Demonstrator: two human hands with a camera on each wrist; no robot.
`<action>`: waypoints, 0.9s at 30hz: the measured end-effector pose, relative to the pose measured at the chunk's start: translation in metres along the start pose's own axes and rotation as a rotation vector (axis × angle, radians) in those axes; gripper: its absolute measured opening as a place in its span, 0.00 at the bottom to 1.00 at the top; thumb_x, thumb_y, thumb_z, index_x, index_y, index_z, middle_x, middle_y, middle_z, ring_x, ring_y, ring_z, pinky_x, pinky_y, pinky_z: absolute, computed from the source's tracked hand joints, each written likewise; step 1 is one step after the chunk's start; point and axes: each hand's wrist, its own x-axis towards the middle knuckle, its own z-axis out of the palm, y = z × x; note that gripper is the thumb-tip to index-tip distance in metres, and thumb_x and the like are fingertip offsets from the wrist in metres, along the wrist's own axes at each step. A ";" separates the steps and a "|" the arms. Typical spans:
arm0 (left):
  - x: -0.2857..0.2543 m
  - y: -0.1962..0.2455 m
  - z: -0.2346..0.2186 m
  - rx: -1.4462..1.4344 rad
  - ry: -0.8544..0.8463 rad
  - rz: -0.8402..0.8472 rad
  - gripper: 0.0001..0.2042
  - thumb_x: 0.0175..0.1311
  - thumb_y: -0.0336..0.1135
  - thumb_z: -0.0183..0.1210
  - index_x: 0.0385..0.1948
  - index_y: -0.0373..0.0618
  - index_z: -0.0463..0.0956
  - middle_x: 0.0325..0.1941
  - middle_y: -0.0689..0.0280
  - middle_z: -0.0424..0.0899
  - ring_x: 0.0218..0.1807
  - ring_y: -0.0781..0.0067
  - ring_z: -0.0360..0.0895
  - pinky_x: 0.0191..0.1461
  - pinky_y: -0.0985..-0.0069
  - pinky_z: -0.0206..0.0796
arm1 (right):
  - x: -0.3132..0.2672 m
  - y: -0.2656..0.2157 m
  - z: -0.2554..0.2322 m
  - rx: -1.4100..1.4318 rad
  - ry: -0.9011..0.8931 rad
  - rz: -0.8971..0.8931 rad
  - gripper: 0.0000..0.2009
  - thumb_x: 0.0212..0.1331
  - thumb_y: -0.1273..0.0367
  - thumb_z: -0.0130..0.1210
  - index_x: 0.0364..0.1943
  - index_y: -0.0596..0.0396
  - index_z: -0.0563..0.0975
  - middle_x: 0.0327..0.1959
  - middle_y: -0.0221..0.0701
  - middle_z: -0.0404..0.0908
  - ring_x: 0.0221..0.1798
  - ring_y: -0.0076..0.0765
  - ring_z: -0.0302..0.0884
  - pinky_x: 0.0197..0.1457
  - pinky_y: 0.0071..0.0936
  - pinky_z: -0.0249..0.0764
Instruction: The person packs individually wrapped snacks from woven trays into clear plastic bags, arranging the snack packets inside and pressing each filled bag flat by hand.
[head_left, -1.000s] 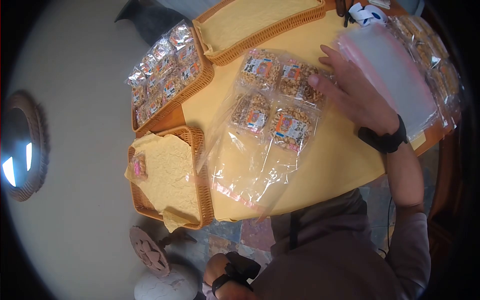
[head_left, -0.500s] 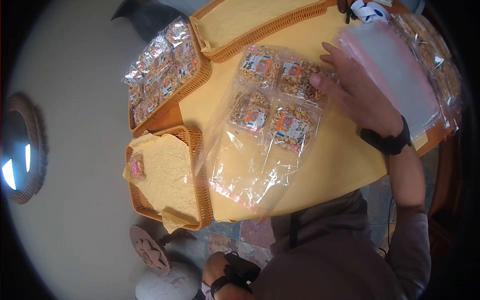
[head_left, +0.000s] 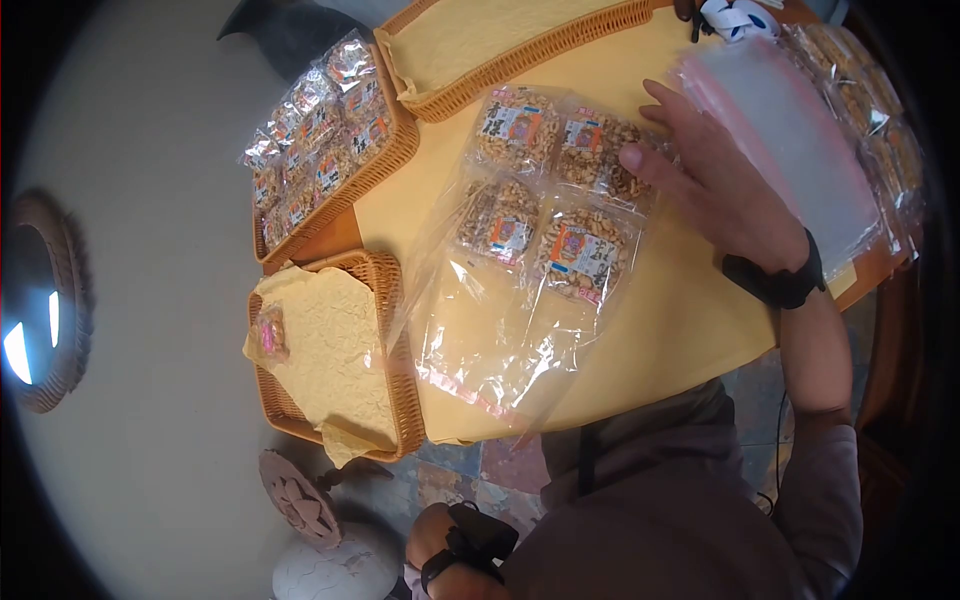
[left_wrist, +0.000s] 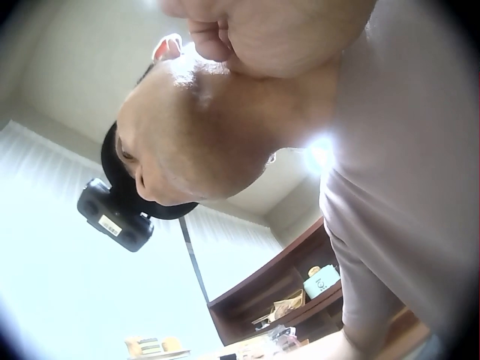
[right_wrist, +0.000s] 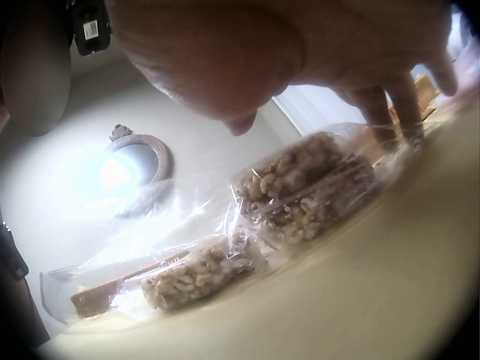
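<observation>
A clear bag (head_left: 490, 350) lies on the yellow table cover with square nut-snack packets (head_left: 583, 258) in two rows at its far end; its lower part is flat, with a pink-edged mouth towards the body. My right hand (head_left: 715, 180) is spread at the bag's right edge, thumb over the upper right packet. In the right wrist view, the fingers (right_wrist: 405, 112) reach down to the plastic beyond the nut blocks (right_wrist: 289, 176). My left hand (head_left: 428, 540) stays low by the body, partly hidden by its wrist strap; in the left wrist view its fingers (left_wrist: 210, 41) look loosely curled, with nothing seen in them.
Flat pink-edged bags (head_left: 790, 150) lie right of my right hand, beside stacked snack packs (head_left: 850, 85). A basket of wrapped packets (head_left: 400, 150) stands back left. One paper-lined basket (head_left: 405, 400) at left holds a small packet (head_left: 271, 333); another lined basket (head_left: 540, 70) is behind.
The head view has shifted slightly, so the baskets appear a little further left and up. Both hands keep nearly the same pose, and the packets lie as before.
</observation>
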 end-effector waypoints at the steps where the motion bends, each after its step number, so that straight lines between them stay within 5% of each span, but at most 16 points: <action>1: 0.000 0.000 0.000 0.000 -0.001 -0.002 0.19 0.71 0.31 0.58 0.60 0.35 0.67 0.70 0.60 0.63 0.65 0.69 0.62 0.61 0.59 0.53 | 0.000 0.000 0.001 -0.005 0.009 -0.010 0.44 0.70 0.42 0.53 0.72 0.73 0.61 0.49 0.54 0.83 0.65 0.57 0.73 0.72 0.44 0.61; 27: 0.002 0.004 -0.004 0.012 -0.022 -0.044 0.17 0.71 0.29 0.57 0.57 0.36 0.68 0.68 0.60 0.65 0.61 0.70 0.65 0.56 0.63 0.57 | 0.002 0.002 0.000 -0.027 -0.001 -0.029 0.44 0.70 0.42 0.53 0.72 0.72 0.61 0.59 0.58 0.79 0.68 0.61 0.70 0.74 0.46 0.59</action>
